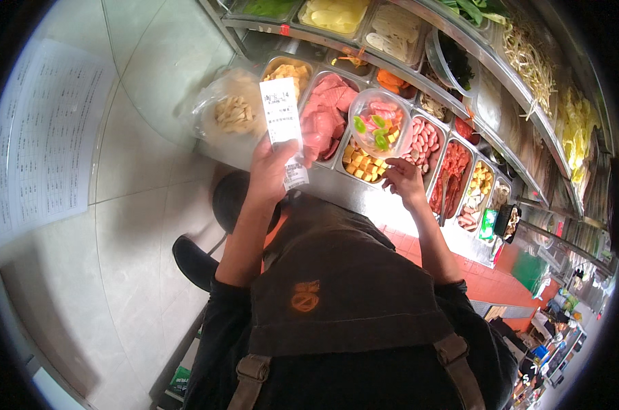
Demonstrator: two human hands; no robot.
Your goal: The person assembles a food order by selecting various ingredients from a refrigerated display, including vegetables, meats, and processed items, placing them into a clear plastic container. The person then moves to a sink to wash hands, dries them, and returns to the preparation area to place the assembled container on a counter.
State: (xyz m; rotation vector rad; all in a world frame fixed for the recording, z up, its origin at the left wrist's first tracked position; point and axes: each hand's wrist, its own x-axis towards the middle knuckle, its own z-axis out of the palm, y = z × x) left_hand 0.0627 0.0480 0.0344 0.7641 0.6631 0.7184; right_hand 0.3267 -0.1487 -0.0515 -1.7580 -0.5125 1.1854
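Note:
My left hand (272,164) is closed around a long white paper receipt (280,113), held upright over the front edge of the food counter. My right hand (406,183) hovers at the front of a metal pan of yellow cubes (364,164); its fingers are loosely curled and apart, with nothing visible in them. Just beyond it, a round clear plastic bowl (381,124) rests across the pans, holding pink pieces, green slices and yellow cubes. Left of the bowl lies a pan of pink sliced meat (328,102), partly hidden by the receipt.
A plastic bag (214,102) of pale pieces sits at the counter's left end. Rightward stand pans of small pink sausages (424,140) and red meat strips (453,167). Metal shelves (418,80) with vegetables rise behind. A printed sheet (46,137) hangs on the tiled wall at left.

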